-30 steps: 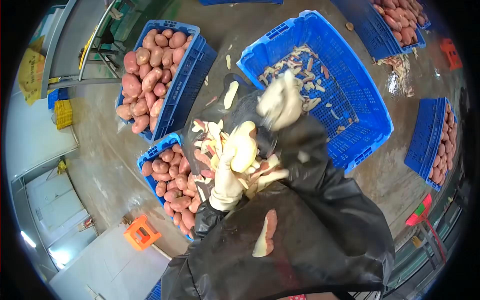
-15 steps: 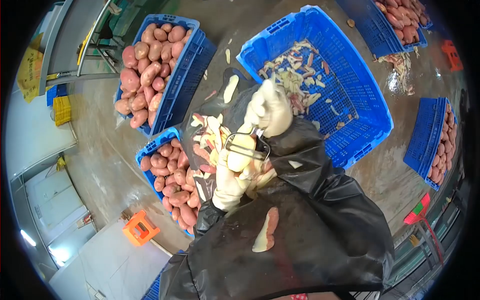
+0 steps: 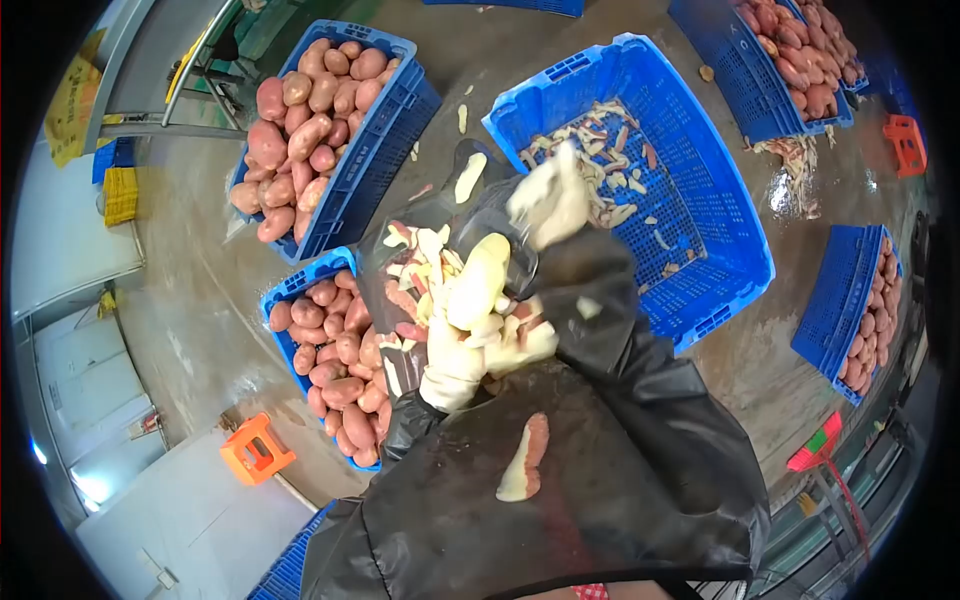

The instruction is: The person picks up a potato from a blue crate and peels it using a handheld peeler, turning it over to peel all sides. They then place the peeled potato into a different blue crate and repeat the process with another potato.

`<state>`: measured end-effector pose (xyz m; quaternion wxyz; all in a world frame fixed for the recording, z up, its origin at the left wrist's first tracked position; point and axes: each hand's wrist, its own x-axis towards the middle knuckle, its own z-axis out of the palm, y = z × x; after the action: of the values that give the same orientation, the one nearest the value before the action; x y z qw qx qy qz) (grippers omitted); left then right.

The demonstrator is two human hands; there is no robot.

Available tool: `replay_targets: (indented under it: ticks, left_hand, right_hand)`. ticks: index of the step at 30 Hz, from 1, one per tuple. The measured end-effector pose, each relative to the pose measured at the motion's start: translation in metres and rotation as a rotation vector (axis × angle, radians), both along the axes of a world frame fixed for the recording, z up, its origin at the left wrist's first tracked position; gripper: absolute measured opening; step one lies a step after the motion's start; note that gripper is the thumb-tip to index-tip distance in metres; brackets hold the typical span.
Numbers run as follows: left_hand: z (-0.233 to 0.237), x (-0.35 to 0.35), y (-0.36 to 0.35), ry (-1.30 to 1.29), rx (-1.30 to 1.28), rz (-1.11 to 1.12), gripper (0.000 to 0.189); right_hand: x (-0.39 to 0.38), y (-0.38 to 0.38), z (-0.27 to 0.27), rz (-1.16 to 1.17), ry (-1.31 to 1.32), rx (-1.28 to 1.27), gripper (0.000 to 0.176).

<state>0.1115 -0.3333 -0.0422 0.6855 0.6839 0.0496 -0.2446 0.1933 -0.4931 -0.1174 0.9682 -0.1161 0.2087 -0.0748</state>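
Note:
My left hand (image 3: 455, 365), in a pale glove, is closed around the lower end of a peeled yellow potato (image 3: 480, 280). Above and to the right of it, my gloved right hand (image 3: 552, 197) is blurred and looks closed. The wire-framed peeler it gripped half a second ago is hardly visible now. A pile of potato peelings (image 3: 425, 262) lies on my lap beside the potato. One red-and-white peel strip (image 3: 525, 458) rests on my black apron (image 3: 640, 500).
Ahead right stands a blue crate (image 3: 715, 190) with peelings inside. Unpeeled red potatoes fill crates at the far left (image 3: 395, 135), near left (image 3: 285, 350) and right (image 3: 835, 300). An orange stool (image 3: 257, 450) stands at left. Peelings (image 3: 800, 165) lie on the wet floor.
My right hand has moved up and slightly right, away from the potato, and the peeler no longer crosses it. The potato's upper end now shows fully, still in my left hand.

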Motion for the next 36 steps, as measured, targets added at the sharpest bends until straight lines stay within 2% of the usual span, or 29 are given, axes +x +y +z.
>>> replay_targets:
  ticks: [1, 3, 4, 5, 6, 8, 9, 11, 12, 13, 15, 16, 17, 19, 20, 21, 22, 23, 24, 26, 27, 28, 29, 31, 32, 33, 34, 35, 36]
  left_hand:
    - [-0.001, 0.002, 0.000, -0.033, -0.022, 0.014, 0.014]
    - [0.010, 0.010, 0.001, 0.269, -0.121, 0.088, 0.015]
    - [-0.005, 0.002, -0.004, 0.019, -0.022, 0.061, 0.020]
    - [-0.021, -0.013, -0.005, -0.216, 0.088, 0.038, 0.027]
    - [-0.026, -0.014, 0.002, -0.208, 0.094, 0.041, 0.027]
    - [-0.031, 0.006, 0.019, 0.630, -0.900, 0.167, 0.036]
    - [-0.025, 0.012, 0.025, 0.617, -0.909, 0.168, 0.036]
    - [-0.001, 0.019, 0.028, 0.608, -0.682, 0.068, 0.033]
    - [0.006, 0.023, 0.013, 0.127, -0.218, 0.026, 0.035]
    - [-0.012, 0.023, 0.035, 0.076, 0.092, -0.181, 0.037]
    - [0.003, 0.032, 0.024, -0.081, 0.301, -0.319, 0.048]
    - [0.013, 0.033, 0.020, -0.085, 0.296, -0.319, 0.048]
    - [0.023, 0.034, 0.018, -0.202, 0.434, -0.406, 0.049]
    - [0.023, 0.040, 0.012, -0.314, 0.561, -0.501, 0.049]
    - [0.019, 0.040, 0.012, -0.337, 0.711, -0.594, 0.048]
    - [0.017, 0.041, 0.010, -0.377, 0.860, -0.682, 0.047]
    - [0.019, 0.041, 0.006, -0.489, 0.758, -0.609, 0.045]
    - [0.017, 0.038, 0.006, -0.497, 0.757, -0.603, 0.045]
    - [0.013, 0.033, 0.007, -0.523, 0.737, -0.571, 0.045]
    - [0.007, 0.025, 0.004, -0.599, 0.688, -0.453, 0.045]
    - [0.002, 0.020, 0.007, -0.586, 0.689, -0.460, 0.045]
    - [-0.007, 0.021, 0.012, -0.511, 0.560, -0.394, 0.045]
    - [-0.012, 0.021, 0.016, -0.443, 0.432, -0.320, 0.045]
    - [-0.014, 0.025, 0.013, -0.396, 0.312, -0.219, 0.044]
    - [-0.017, 0.029, 0.010, -0.369, 0.266, -0.227, 0.045]
    - [-0.014, 0.022, 0.011, -0.319, 0.228, -0.236, 0.046]
    - [-0.008, 0.019, 0.007, -0.211, 0.197, -0.197, 0.048]
    - [-0.009, 0.015, 0.005, -0.017, -0.107, -0.088, 0.051]
    - [-0.005, 0.018, 0.008, 0.012, -0.216, -0.115, 0.050]
  right_hand:
    - [0.011, -0.019, -0.028, -0.055, -0.041, 0.259, 0.052]
    - [-0.001, -0.017, 0.014, -0.043, -0.270, 0.152, 0.045]
    - [-0.010, -0.006, 0.019, 0.054, -0.281, 0.312, 0.045]
    - [-0.014, 0.008, 0.030, 0.124, -0.376, 0.108, 0.046]
    - [-0.008, 0.001, 0.014, 0.032, -0.184, 0.118, 0.047]
    - [0.021, -0.034, -0.036, -0.155, 0.029, 0.119, 0.047]
    - [0.021, -0.051, -0.045, -0.146, -0.020, 0.085, 0.048]
    - [0.002, -0.041, 0.009, -0.017, -0.057, 0.162, 0.050]
    - [-0.007, -0.023, 0.018, 0.177, -0.287, 0.309, 0.048]
    - [-0.011, -0.001, 0.030, 0.221, -0.094, -0.124, 0.045]
    - [0.012, -0.017, -0.025, 0.104, 0.129, -0.051, 0.043]
    - [0.015, -0.035, -0.007, -0.013, 0.169, 0.097, 0.043]
    - [0.016, -0.055, -0.039, -0.024, 0.094, 0.072, 0.045]
    - [-0.014, -0.029, 0.021, 0.072, 0.050, -0.167, 0.046]
    - [-0.023, -0.014, 0.016, 0.214, -0.115, -0.315, 0.047]
    - [-0.021, -0.008, 0.005, 0.183, 0.079, -0.170, 0.044]
    - [-0.013, -0.027, -0.024, 0.067, 0.098, -0.035, 0.043]
    - [-0.005, -0.045, -0.022, -0.042, 0.114, 0.103, 0.042]
    - [-0.006, -0.055, -0.019, -0.070, 0.281, 0.059, 0.041]
    - [-0.025, -0.035, 0.001, 0.005, 0.122, 0.019, 0.042]
    - [-0.033, -0.022, 0.014, 0.085, 0.056, 0.058, 0.041]
    - [-0.028, -0.025, -0.003, 0.056, 0.172, 0.120, 0.040]
    - [-0.022, -0.038, -0.055, -0.020, 0.159, 0.135, 0.039]
    - [-0.023, -0.054, -0.049, -0.118, 0.207, 0.163, 0.039]
    - [-0.032, -0.048, -0.041, 0.014, -0.250, 0.542, 0.038]
    - [-0.037, -0.038, -0.045, 0.029, -0.240, 0.549, 0.038]
    - [-0.037, -0.027, -0.055, 0.053, -0.128, 0.393, 0.034]
    - [-0.020, -0.024, -0.053, 0.085, -0.054, 0.219, 0.032]
    - [-0.012, -0.029, -0.045, 0.025, 0.171, 0.188, 0.031]
